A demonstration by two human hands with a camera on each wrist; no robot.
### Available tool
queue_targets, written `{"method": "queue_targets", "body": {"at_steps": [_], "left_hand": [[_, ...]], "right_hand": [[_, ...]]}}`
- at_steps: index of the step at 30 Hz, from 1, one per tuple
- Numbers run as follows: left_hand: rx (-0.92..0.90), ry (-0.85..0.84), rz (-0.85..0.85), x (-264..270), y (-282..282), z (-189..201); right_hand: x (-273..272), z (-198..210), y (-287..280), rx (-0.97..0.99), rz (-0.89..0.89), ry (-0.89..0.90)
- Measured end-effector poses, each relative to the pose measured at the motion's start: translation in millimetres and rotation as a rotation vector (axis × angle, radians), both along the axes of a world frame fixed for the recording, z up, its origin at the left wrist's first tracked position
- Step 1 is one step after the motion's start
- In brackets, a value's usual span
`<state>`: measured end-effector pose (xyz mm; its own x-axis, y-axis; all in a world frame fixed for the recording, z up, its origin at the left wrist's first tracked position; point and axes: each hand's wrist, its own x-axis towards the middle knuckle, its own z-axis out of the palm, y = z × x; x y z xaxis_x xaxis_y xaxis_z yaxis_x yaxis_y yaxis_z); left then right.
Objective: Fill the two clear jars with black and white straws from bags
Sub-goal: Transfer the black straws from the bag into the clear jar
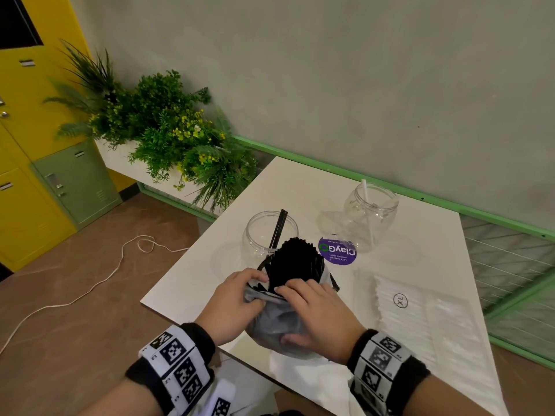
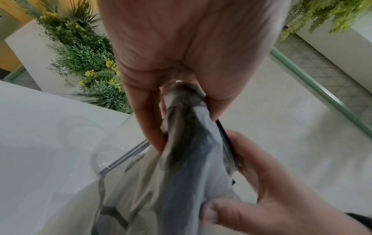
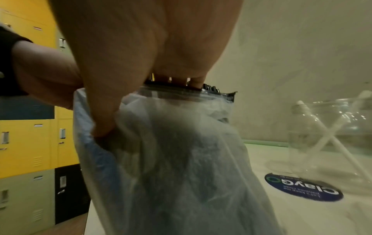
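Note:
A bundle of black straws [image 1: 295,259] sticks up out of a crumpled clear bag [image 1: 277,322] at the table's near edge. My left hand [image 1: 237,298] pinches the bag's rim on the left. My right hand [image 1: 312,313] grips the bag with its fingers over the rim against the straws and the thumb low on the plastic [image 3: 161,151]. Just behind stands a clear jar [image 1: 264,232] with a few black straws leaning in it. Further right, another clear jar [image 1: 371,214] holds a white straw [image 1: 368,210]. In the left wrist view the bag [image 2: 181,167] hangs between both hands.
A flat bag of white straws [image 1: 405,307] marked XL lies on the white table [image 1: 300,187] at the right. A round purple sticker [image 1: 338,250] sits between the jars. Green plants [image 1: 168,130] and yellow lockers [image 1: 27,139] stand to the left; a white cable [image 1: 90,289] lies on the floor.

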<state>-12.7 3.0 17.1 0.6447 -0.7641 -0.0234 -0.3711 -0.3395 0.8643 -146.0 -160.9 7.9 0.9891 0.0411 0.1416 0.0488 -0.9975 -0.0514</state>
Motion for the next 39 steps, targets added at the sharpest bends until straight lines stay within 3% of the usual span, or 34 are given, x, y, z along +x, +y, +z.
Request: {"method": "queue_targets", "body": {"at_steps": [5,11,16,22,26,30,39], "left_hand": [[-0.027,0.017,0.022,-5,-1,-1],[-0.011,-0.05,-0.033,-14,-2,6],[0.022,-0.15,-0.041,-16,-4,2],[0.037,-0.196,0.015,-17,-6,0],[0.067,-0.181,-0.004,-16,-8,1],[0.046,-0.058,0.009,-13,-12,5],[0.005,-0.106,0.025,-15,-16,7]], "right_hand": [[2,-7,-1,0.117,-0.015,-0.052],[1,-18,2,0.062,-0.02,-0.2],[-3,-26,3,0.126,-0.043,-0.188],[-19,-29,-10,0.376,-0.054,-0.067],[-20,-19,-11,0.67,-0.184,-0.173],[-12,-15,-12,0.608,-0.254,-0.192],[-2,-14,-7,0.585,-0.348,-0.02]]}}
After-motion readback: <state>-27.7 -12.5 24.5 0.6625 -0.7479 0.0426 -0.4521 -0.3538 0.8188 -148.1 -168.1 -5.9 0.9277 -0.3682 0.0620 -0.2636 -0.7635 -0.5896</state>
